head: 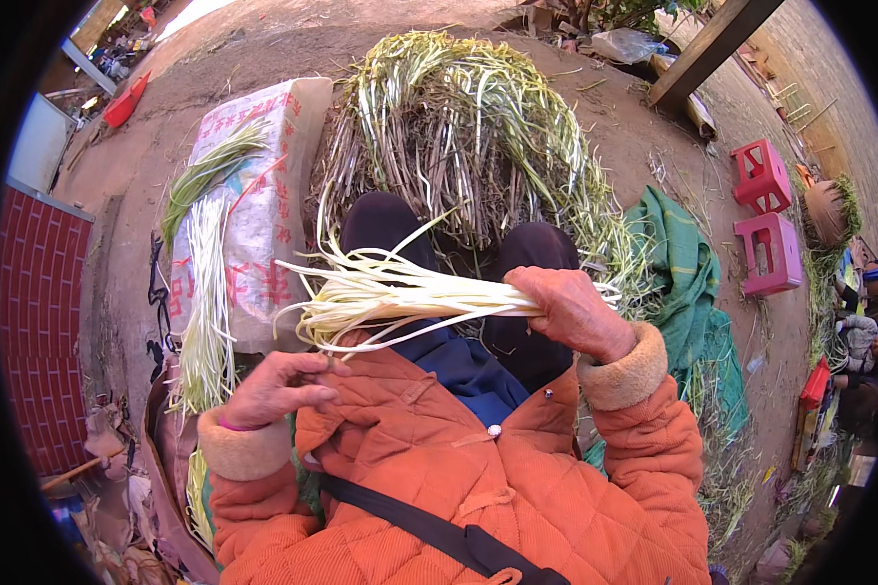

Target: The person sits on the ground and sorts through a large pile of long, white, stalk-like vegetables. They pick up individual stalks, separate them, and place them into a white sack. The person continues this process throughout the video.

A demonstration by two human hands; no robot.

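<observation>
My right hand grips one end of a bundle of pale yellow-white stalks, likely blanched garlic chives. The bundle lies level across my lap, its loose tips fanning out to the left. Below those tips is my left hand, fingers parted and slightly curled, holding nothing that I can see. Another bundle of white stalks with green leaves rests on a printed sack at my left. Beyond my knees spreads a large heap of stalks, pale and yellow-green on top with brown, soiled lower ends.
Two pink plastic stools stand at the right. Green cloth lies beside the heap, near a wooden post. On the left are a red brick-patterned panel and a red basin. Another person is at the far right.
</observation>
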